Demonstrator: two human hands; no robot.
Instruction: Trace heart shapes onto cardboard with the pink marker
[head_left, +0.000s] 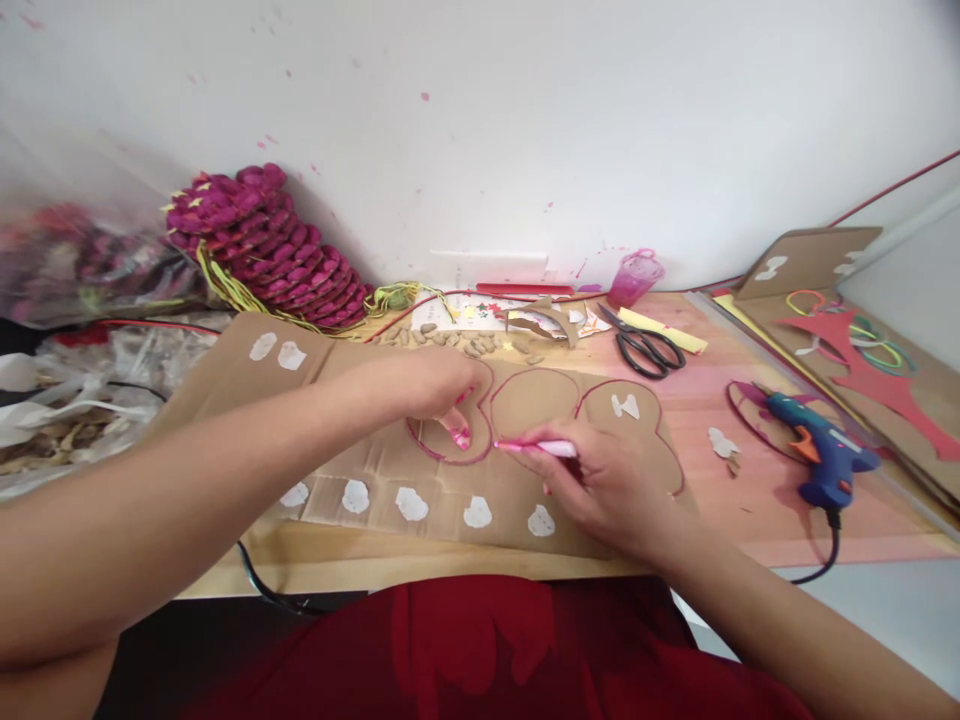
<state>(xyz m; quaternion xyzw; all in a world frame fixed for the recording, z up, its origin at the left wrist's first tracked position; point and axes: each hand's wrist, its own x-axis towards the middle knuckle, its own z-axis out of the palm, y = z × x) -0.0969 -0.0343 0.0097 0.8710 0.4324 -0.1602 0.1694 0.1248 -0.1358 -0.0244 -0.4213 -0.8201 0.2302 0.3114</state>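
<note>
My right hand (pixel 607 480) grips a white and pink marker (pixel 553 448). The marker's tip points left and is close to the lower right edge of a rounded shape edged in dark pink (pixel 439 440). My left hand (pixel 446 388) presses on that shape, thumb and fingers apart; I cannot tell whether it is a loose cutout or a drawn outline. Pink stains show on the fingertips. Beneath both hands lies a brown cardboard sheet (pixel 360 420) with more dark pink curved outlines and several torn white paper patches.
Behind the cardboard are peanuts (pixel 480 346), paper scraps, black-handled scissors (pixel 649 350) and a pink-stained cup (pixel 636 275). At right rests a blue glue gun (pixel 817 450) with its cord. A magenta scaled object (pixel 270 245) leans on the wall, beside plastic bags (pixel 67 400).
</note>
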